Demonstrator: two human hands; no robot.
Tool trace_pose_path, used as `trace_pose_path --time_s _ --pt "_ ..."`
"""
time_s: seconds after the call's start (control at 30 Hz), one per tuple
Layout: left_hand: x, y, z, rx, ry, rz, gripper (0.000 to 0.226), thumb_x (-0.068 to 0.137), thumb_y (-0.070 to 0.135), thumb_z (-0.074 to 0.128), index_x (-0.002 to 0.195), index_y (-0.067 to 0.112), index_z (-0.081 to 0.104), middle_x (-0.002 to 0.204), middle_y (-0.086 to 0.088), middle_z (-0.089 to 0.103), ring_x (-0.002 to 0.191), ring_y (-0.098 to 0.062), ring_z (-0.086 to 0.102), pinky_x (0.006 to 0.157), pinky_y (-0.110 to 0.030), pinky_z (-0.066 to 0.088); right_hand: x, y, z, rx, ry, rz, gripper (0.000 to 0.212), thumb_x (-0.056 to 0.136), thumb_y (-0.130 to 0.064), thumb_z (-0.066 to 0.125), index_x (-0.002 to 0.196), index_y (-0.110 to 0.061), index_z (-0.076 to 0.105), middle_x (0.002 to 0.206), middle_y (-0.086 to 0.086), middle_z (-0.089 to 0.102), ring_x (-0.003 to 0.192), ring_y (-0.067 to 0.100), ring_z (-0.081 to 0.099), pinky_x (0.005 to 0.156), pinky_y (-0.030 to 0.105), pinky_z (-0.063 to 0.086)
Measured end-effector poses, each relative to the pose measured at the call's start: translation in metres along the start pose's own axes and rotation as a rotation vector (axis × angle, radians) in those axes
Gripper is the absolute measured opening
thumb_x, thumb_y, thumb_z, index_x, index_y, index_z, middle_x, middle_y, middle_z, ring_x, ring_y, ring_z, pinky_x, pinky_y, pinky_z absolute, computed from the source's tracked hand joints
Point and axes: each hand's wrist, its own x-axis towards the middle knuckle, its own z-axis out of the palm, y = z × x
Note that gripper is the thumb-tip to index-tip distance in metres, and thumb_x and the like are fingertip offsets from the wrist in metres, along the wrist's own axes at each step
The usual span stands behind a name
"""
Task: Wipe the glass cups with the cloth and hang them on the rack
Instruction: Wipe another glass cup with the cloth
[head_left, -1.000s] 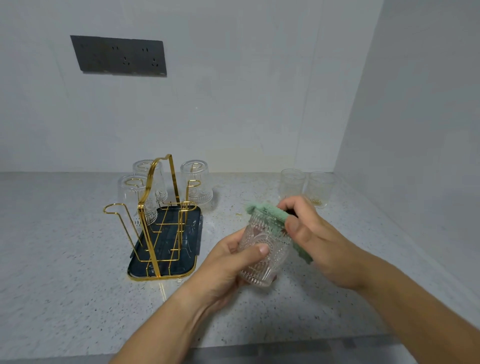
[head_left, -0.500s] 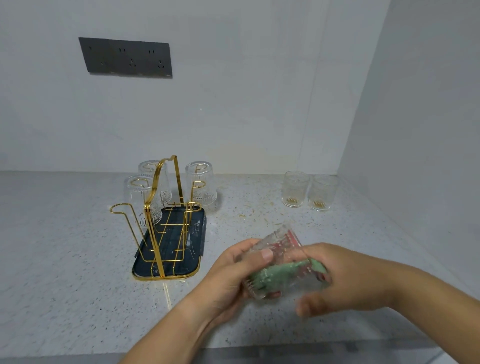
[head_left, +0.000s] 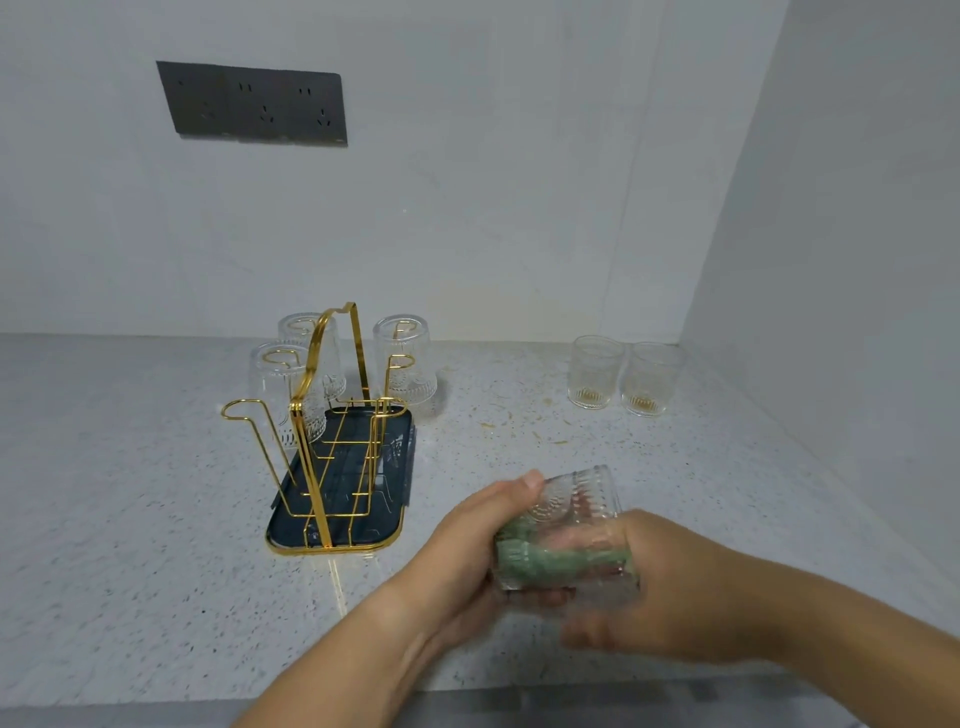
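Note:
My left hand (head_left: 462, 551) grips a patterned glass cup (head_left: 576, 506) lying on its side above the counter, mouth toward the right. My right hand (head_left: 670, 587) has its fingers pushed into the cup, holding the green cloth (head_left: 550, 558) inside it. The gold wire rack (head_left: 332, 415) stands on a dark tray (head_left: 400, 457) to the left. Three glass cups hang upside down on its back pegs: one at the back left (head_left: 301, 327), one in front of it (head_left: 270, 379), one on the right (head_left: 405, 358). The front pegs are bare.
Two more glass cups (head_left: 595, 371) (head_left: 649, 379) stand upright in the back right corner by the side wall. A dark socket panel (head_left: 254, 104) is on the back wall. The speckled counter's front edge (head_left: 156, 701) runs below my arms.
The cup went from upright to lying on its side. My right hand moved from the rim to pushing the cloth inside the cup. Both hands shifted lower and to the right.

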Motion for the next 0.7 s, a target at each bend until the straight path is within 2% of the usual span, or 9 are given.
trace_pose_path --time_s 0.1,0.17,0.23,0.3,0.37,0.47,0.57,0.63,0.7 --pt "0.002 0.004 -0.001 -0.034 -0.046 -0.143 0.042 0.078 0.044 0.071 0.095 0.007 0.079 0.082 -0.014 0.074 0.059 -0.024 0.070 0.046 -0.031 0.058 0.002 0.015 0.001 -0.698 0.078 -0.195 0.036 0.097 -0.059 0.057 0.128 -0.042 0.063 0.131 -0.025 0.061 0.127 -0.007 0.040 0.118 0.024 0.023" --pt "0.007 0.006 -0.002 -0.027 -0.055 -0.157 0.044 0.079 0.048 0.069 0.097 0.009 0.080 0.085 -0.014 0.075 0.062 -0.024 0.071 0.050 -0.032 0.060 0.004 0.023 -0.001 -0.705 0.104 -0.175 0.030 0.101 -0.054 0.050 0.126 -0.043 0.064 0.128 -0.022 0.063 0.123 -0.005 0.042 0.119 0.027 0.022" --pt "0.011 0.008 -0.005 -0.010 -0.120 -0.152 0.050 0.087 0.055 0.064 0.104 0.011 0.081 0.093 -0.016 0.073 0.065 -0.024 0.070 0.057 -0.032 0.059 0.007 0.026 -0.002 -0.401 0.155 -0.112 0.024 0.104 -0.042 0.053 0.119 -0.035 0.071 0.119 -0.021 0.069 0.116 -0.008 0.055 0.113 0.029 0.035" --pt "0.013 0.008 -0.009 0.051 -0.197 -0.122 0.063 0.091 0.064 0.060 0.120 0.010 0.076 0.102 -0.020 0.071 0.071 -0.025 0.070 0.065 -0.034 0.059 0.007 0.018 -0.006 0.007 0.214 -0.011 0.026 0.104 -0.033 0.054 0.102 -0.019 0.076 0.095 -0.010 0.076 0.092 -0.002 0.069 0.090 0.031 0.054" --pt "0.015 0.000 -0.011 0.162 -0.165 -0.008 0.072 0.084 0.068 0.065 0.134 0.016 0.063 0.114 -0.022 0.070 0.075 -0.025 0.068 0.063 -0.036 0.058 0.007 0.012 -0.008 0.381 0.320 0.123 0.029 0.102 -0.028 0.055 0.090 -0.015 0.078 0.080 -0.007 0.077 0.078 0.002 0.073 0.075 0.023 0.054" --pt "0.014 -0.014 -0.007 0.356 -0.006 0.279 0.058 0.078 0.068 0.064 0.122 0.032 0.055 0.098 -0.008 0.068 0.070 -0.018 0.061 0.052 -0.032 0.051 0.010 0.008 -0.002 0.771 0.298 0.251 0.028 0.097 -0.030 0.059 0.100 -0.013 0.080 0.103 0.014 0.079 0.099 0.028 0.076 0.093 0.042 0.056" --pt "0.016 -0.018 -0.006 0.381 0.055 0.373 0.046 0.078 0.068 0.058 0.103 0.029 0.055 0.081 -0.002 0.064 0.063 -0.021 0.057 0.046 -0.029 0.043 0.011 0.003 0.009 0.616 0.304 0.236 0.027 0.100 -0.037 0.056 0.096 -0.024 0.080 0.104 0.013 0.079 0.101 0.030 0.075 0.102 0.052 0.053" --pt "0.017 -0.012 -0.004 0.284 0.108 0.255 0.057 0.075 0.070 0.060 0.097 0.018 0.056 0.072 -0.004 0.060 0.050 -0.016 0.049 0.043 -0.025 0.037 0.010 0.002 0.011 0.392 0.316 0.175 0.024 0.101 -0.035 0.059 0.089 -0.031 0.080 0.103 0.011 0.078 0.099 0.031 0.073 0.097 0.053 0.053" --pt "0.019 -0.008 -0.001 0.144 0.104 0.039 0.059 0.081 0.070 0.064 0.093 0.013 0.066 0.070 -0.007 0.057 0.044 -0.013 0.044 0.039 -0.020 0.029 0.007 0.008 0.011 0.019 0.278 -0.008 0.015 0.100 -0.031 0.061 0.104 -0.031 0.076 0.105 -0.005 0.077 0.101 0.012 0.071 0.097 0.040 0.054"
